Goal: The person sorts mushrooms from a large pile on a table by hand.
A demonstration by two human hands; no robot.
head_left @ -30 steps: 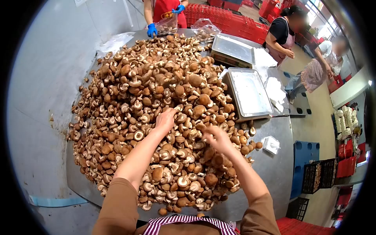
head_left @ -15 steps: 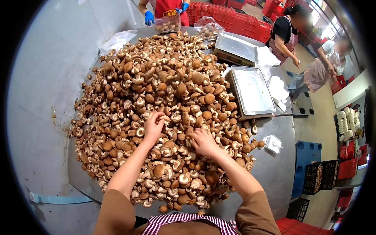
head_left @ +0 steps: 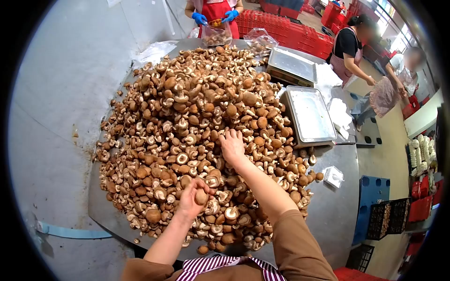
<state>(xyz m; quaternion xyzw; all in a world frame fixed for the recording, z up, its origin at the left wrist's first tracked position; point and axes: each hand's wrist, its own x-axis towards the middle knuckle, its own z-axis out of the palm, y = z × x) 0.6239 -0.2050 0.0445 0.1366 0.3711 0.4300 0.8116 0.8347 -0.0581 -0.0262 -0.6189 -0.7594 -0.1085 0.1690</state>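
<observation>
A large heap of brown shiitake mushrooms (head_left: 154, 140) with pale stems and gills covers much of the metal table (head_left: 335, 206). My left hand (head_left: 190, 202) is at the near part of the heap, palm turned inward, fingers curled around a single round-capped shiitake mushroom (head_left: 201, 196). Farther forward, my right hand (head_left: 232, 147) lies on the middle of the heap, its fingers stretched out over the mushrooms. The fingertips are partly lost among the caps, and no mushroom shows in that hand.
Two scales with metal trays (head_left: 311, 114) stand at the heap's right, near white bags (head_left: 340, 114) and a small white packet (head_left: 333, 177). Across the table, a person in blue gloves (head_left: 199, 18) handles a clear bag (head_left: 216, 35) of mushrooms. Two people stand at right.
My left hand has drawn back toward my body and now has a mushroom in it. My right hand has reached forward up the heap. The view has shifted slightly.
</observation>
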